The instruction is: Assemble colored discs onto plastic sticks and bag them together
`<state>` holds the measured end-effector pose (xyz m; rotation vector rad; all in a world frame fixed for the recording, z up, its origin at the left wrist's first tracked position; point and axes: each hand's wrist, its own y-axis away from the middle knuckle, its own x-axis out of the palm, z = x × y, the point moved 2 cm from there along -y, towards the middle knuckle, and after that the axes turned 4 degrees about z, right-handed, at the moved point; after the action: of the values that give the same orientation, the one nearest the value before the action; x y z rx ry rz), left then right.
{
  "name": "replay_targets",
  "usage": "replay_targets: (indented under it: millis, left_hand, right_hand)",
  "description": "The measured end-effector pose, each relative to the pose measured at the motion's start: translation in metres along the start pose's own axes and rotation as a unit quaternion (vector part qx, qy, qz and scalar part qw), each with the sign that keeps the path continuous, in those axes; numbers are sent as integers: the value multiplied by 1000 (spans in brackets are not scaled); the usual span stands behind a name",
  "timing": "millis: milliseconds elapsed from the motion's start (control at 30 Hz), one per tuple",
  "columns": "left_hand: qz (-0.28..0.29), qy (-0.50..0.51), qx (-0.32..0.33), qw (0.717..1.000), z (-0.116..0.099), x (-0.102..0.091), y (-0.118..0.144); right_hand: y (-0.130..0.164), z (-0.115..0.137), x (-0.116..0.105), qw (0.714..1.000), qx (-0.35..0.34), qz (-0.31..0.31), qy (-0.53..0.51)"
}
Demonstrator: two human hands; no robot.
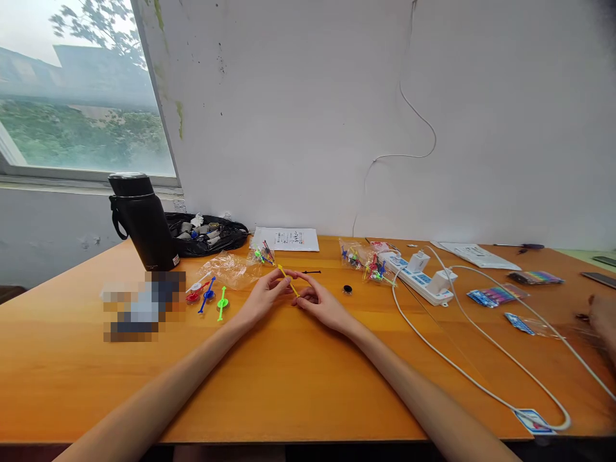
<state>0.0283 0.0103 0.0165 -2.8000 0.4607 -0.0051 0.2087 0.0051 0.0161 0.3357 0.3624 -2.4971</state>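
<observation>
Both forearms extend from the near table [308, 398] edge toward the centre. Left hand [262, 296] and right hand [321, 305] meet over the wooden surface, fingers pinched narrow on a thin yellow stick [289, 281] held between them, tilted, its upper end toward the left hand. Just left of the left hand lie a green stick with disc [222, 303], a blue one [208, 294] and a red one [195, 294]. A small black disc [347, 290] rests right of the right hand. A black flask [142, 221] stands far left. A white power strip [419, 277] with cables lies to the right. Another person's hand [604, 317] shows at the right edge.
</observation>
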Motion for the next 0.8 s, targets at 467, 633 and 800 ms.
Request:
replay_targets:
  millis: [467,633,800]
  left_hand:
    - [-62,-143,52,986,-28,-27,-1]
    - [-21,-90,-3,996,-45,-16,6]
    - [18,-123,-23,992,-72,-24,28]
  right_hand:
    - [0,-5,-3,1000,1,-1,31]
    - [0,-5,-3,999,6,-1,38]
    - [-1,-8,-2,999,7,0,34]
